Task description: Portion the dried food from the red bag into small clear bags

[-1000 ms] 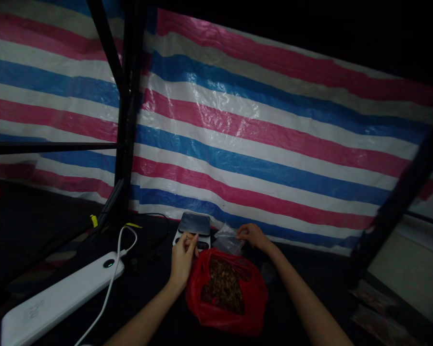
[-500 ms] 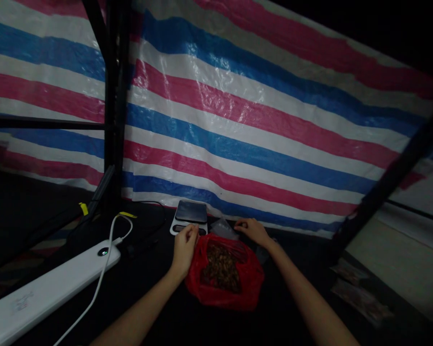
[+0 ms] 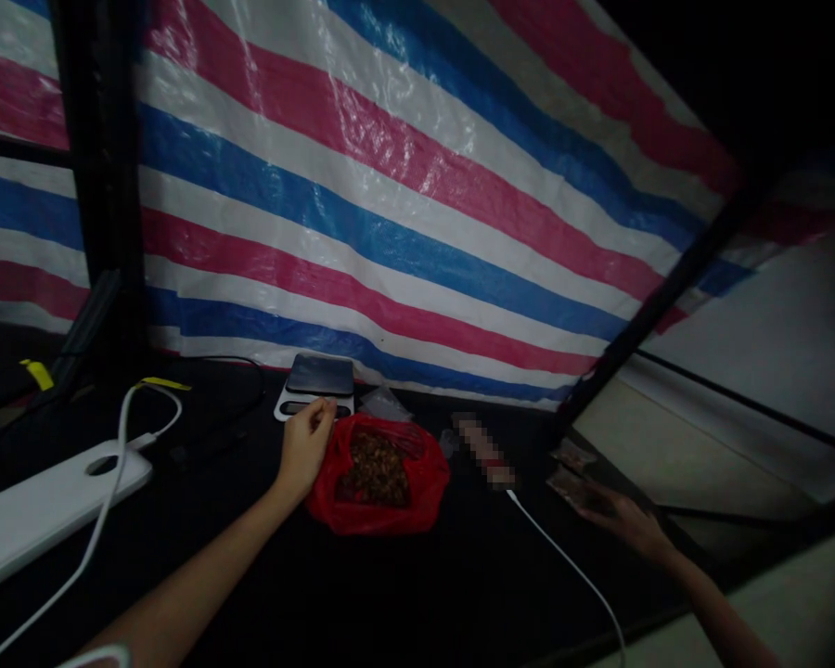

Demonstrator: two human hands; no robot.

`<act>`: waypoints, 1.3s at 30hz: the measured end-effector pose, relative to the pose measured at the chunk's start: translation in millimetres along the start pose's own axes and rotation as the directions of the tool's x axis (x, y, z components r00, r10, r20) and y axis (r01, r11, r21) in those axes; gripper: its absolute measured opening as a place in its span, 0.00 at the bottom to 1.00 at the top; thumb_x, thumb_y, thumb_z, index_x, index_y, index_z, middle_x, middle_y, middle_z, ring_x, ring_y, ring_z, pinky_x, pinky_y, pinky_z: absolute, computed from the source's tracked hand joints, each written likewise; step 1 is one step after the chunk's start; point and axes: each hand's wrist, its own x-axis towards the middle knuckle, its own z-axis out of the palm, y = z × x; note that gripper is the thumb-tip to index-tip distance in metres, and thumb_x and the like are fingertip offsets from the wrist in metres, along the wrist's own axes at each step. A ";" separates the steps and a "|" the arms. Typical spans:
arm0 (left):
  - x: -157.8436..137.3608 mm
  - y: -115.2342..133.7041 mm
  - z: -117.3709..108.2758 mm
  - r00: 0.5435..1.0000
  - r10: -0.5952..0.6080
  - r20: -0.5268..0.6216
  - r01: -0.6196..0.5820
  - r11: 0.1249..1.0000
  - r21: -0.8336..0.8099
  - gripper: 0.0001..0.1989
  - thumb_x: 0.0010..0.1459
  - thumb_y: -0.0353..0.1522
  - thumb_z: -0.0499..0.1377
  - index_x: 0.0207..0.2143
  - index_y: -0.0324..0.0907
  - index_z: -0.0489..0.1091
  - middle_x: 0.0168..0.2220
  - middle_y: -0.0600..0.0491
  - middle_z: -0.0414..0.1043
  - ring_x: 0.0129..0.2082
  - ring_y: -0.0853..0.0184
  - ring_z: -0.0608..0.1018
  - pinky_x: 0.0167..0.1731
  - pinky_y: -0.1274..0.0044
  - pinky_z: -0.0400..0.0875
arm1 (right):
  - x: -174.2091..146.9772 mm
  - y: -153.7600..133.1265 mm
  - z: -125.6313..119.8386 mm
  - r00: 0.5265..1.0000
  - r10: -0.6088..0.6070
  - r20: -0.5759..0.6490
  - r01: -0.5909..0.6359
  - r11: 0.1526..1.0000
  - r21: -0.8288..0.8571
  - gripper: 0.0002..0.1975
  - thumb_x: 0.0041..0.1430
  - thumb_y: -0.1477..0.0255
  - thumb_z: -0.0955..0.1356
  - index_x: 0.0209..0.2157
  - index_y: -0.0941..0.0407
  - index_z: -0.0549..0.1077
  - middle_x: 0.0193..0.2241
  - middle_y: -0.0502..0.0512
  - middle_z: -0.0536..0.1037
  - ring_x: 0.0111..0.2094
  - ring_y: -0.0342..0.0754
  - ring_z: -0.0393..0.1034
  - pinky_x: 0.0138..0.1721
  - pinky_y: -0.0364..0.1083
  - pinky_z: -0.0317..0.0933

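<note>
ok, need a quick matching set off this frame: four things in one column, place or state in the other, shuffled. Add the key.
Things
1. Red bag
2. Scale
3. Power bank
4. Right hand

Place or state
A. At the far left, a white cable lying across it
B. At the small packets on the right
C. Just beyond the left hand, near the foot of the striped sheet
D. Open at the top, brown pieces inside

Pairs: 1-D, 2-C, 3-A, 4-B
</note>
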 end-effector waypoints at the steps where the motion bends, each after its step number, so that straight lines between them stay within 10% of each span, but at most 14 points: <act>1: -0.2 0.1 -0.3 1.000 0.010 0.002 -0.010 1.000 0.018 0.18 0.55 0.40 0.49 0.16 0.40 0.54 0.15 0.60 0.51 0.17 0.74 0.57 0.19 0.81 0.51 | -4.5 -6.6 3.4 0.998 0.012 0.068 -0.012 1.000 0.004 0.26 0.45 0.52 0.61 0.46 0.47 0.69 0.47 0.53 0.71 0.47 0.55 0.65 0.39 0.55 0.61; 5: 0.5 0.0 -2.0 1.000 0.028 -0.007 -0.027 0.998 0.065 0.18 0.55 0.41 0.48 0.17 0.40 0.55 0.15 0.60 0.52 0.18 0.73 0.58 0.20 0.81 0.51 | -3.7 -32.1 2.1 0.993 -0.001 0.120 0.006 0.999 -0.045 0.26 0.49 0.54 0.59 0.48 0.48 0.66 0.52 0.55 0.65 0.54 0.57 0.55 0.46 0.63 0.51; 16: -3.1 9.5 -3.1 0.992 0.120 0.042 -0.125 0.981 0.150 0.17 0.55 0.39 0.49 0.17 0.40 0.55 0.15 0.60 0.52 0.18 0.74 0.58 0.20 0.81 0.51 | 13.4 -95.2 -9.8 0.916 -0.386 -0.113 0.334 0.885 -0.324 0.22 0.54 0.79 0.57 0.50 0.55 0.63 0.43 0.62 0.71 0.43 0.55 0.66 0.43 0.54 0.55; 23: 1.0 19.5 -5.2 0.999 -0.030 -0.044 0.026 0.995 -0.094 0.21 0.57 0.42 0.44 0.15 0.41 0.55 0.12 0.59 0.52 0.14 0.73 0.58 0.17 0.81 0.52 | 53.2 -125.8 -66.9 0.969 -0.221 -0.110 0.243 0.933 0.266 0.19 0.58 0.65 0.56 0.48 0.56 0.64 0.39 0.60 0.74 0.36 0.53 0.70 0.36 0.48 0.60; 25: 0.9 22.8 -7.9 0.996 -0.013 -0.092 0.004 0.996 -0.092 0.22 0.59 0.42 0.41 0.17 0.41 0.58 0.14 0.58 0.56 0.16 0.72 0.61 0.18 0.80 0.54 | 60.1 -154.8 -96.1 0.976 -0.097 -0.194 0.193 0.796 0.574 0.21 0.58 0.61 0.56 0.49 0.55 0.62 0.32 0.57 0.75 0.34 0.51 0.70 0.35 0.48 0.59; 28: -3.7 30.9 -10.5 0.988 0.117 -0.101 -0.116 0.993 0.022 0.21 0.59 0.41 0.40 0.25 0.40 0.65 0.25 0.53 0.67 0.26 0.67 0.68 0.28 0.78 0.61 | 58.9 -218.2 -132.8 0.981 -0.117 -0.158 0.188 0.327 0.926 0.24 0.56 0.59 0.57 0.51 0.58 0.58 0.19 0.50 0.71 0.23 0.48 0.67 0.25 0.44 0.57; 32: -15.6 45.7 -3.8 0.942 0.240 0.232 -0.257 0.965 0.045 0.17 0.58 0.40 0.46 0.34 0.41 0.69 0.37 0.49 0.70 0.40 0.62 0.69 0.42 0.74 0.60 | 45.0 -305.1 -149.9 0.969 -0.226 -0.105 0.066 -0.174 0.983 0.23 0.51 0.57 0.62 0.46 0.57 0.63 0.19 0.48 0.71 0.20 0.43 0.65 0.21 0.41 0.53; 35: -22.7 51.2 6.4 0.889 0.192 0.416 -0.197 0.980 -0.032 0.15 0.57 0.39 0.48 0.32 0.40 0.70 0.33 0.50 0.72 0.35 0.64 0.71 0.38 0.76 0.62 | 39.9 -346.6 -140.7 0.967 -0.247 -0.059 -0.037 -0.366 0.930 0.21 0.49 0.59 0.65 0.43 0.54 0.67 0.23 0.48 0.73 0.20 0.41 0.64 0.20 0.40 0.52; 39: -24.1 46.1 14.9 0.906 0.100 0.411 -0.057 0.992 -0.116 0.13 0.56 0.38 0.51 0.29 0.39 0.69 0.25 0.53 0.71 0.27 0.68 0.71 0.29 0.80 0.62 | 41.4 -363.9 -119.6 0.972 -0.234 0.002 -0.103 -0.423 0.900 0.20 0.44 0.60 0.68 0.40 0.54 0.70 0.28 0.49 0.75 0.21 0.42 0.65 0.18 0.40 0.53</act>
